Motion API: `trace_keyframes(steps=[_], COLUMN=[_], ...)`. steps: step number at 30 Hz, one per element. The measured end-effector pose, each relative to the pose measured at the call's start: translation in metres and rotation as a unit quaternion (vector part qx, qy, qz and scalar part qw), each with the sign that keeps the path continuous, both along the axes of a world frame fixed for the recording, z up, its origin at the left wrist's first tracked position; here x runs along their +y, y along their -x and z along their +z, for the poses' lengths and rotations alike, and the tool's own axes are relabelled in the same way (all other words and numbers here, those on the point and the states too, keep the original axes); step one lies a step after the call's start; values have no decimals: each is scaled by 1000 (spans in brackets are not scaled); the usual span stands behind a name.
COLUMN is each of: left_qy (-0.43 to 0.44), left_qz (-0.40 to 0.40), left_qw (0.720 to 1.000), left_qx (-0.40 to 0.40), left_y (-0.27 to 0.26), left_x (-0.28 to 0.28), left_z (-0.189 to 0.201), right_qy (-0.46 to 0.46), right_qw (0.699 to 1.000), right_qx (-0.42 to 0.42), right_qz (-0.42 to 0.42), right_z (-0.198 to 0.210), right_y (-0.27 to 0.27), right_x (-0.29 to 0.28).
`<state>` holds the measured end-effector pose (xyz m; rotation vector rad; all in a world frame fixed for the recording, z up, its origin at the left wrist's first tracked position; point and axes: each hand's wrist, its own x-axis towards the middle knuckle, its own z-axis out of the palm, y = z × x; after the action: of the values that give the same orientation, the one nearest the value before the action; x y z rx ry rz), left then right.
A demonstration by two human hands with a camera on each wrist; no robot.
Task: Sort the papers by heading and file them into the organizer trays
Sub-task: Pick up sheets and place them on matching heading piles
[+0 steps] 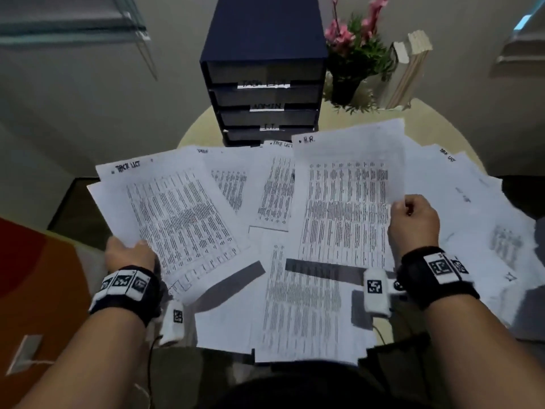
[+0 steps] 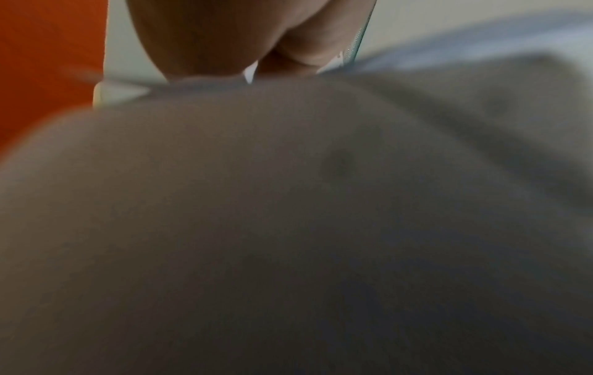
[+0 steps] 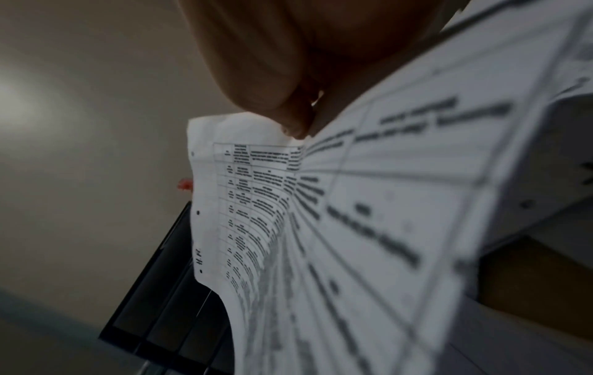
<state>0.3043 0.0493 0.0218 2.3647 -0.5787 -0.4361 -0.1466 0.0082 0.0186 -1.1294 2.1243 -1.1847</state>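
Printed sheets lie fanned over a round table (image 1: 460, 143). My left hand (image 1: 129, 252) grips the lower left edge of a sheet headed TASK LIST (image 1: 177, 208), lifted off the pile. My right hand (image 1: 413, 219) pinches the right edge of a sheet headed H.R. (image 1: 348, 196), raised above the other papers; the right wrist view shows that sheet (image 3: 369, 228) pinched by my fingertips (image 3: 292, 124). The left wrist view is filled by blurred paper (image 2: 289, 228) under my thumb (image 2: 199, 38). A dark blue organizer (image 1: 265, 69) stands behind the papers with trays labelled TASK LIST, ADMIN and I.T.
A pot of pink flowers (image 1: 354, 54) and upright books (image 1: 410, 69) stand at the back right, beside the organizer. More sheets (image 1: 472, 216) spread to the right edge of the table. An orange surface (image 1: 35, 276) lies to my left.
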Motion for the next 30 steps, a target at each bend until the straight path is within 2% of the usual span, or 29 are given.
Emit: trace_keyframes(steps=[3, 6, 12, 16, 19, 22, 24, 25, 26, 27, 29, 30], left_qy=[-10, -27, -85, -56, -36, -21, -10, -3, 3, 19, 52, 60], left_qz=[-10, -28, -84, -105, -131, -156, -174, -181, -183, -182, -174, -169], left_qw=[1000, 999, 990, 990, 986, 981, 976, 975, 972, 970, 964, 962], left_qx=[10, 17, 69, 75, 97, 117, 128, 132, 146, 160, 193, 208], left_y=[-43, -67, -77, -75, -67, -57, -52, -49, -47, -44, -38, -36], left_x=[5, 11, 31, 40, 47, 53, 55, 54, 53, 52, 49, 48], left_z=[-1, -3, -18, -29, -35, -36, -38, -38, -38, -38, -37, -37], right_qy=[5, -26, -154, -203, -227, -230, -205, -185, -176, -195, -280, -309], right_qw=[999, 997, 988, 978, 973, 965, 959, 962, 963, 951, 895, 873], right_qx=[6, -10, 20, 29, 44, 121, 184, 171, 122, 55, -76, -104], right_qz=[-54, -71, -5, 26, 17, 23, 59, 105, 167, 235, 339, 361], right_z=[0, -11, -44, -55, -55, -51, -41, -34, -27, -17, -2, 0], right_y=[-10, -22, -67, -88, -94, -102, -120, -131, -144, -159, -188, -201], right_x=[27, 55, 111, 130, 135, 132, 122, 115, 108, 102, 91, 87])
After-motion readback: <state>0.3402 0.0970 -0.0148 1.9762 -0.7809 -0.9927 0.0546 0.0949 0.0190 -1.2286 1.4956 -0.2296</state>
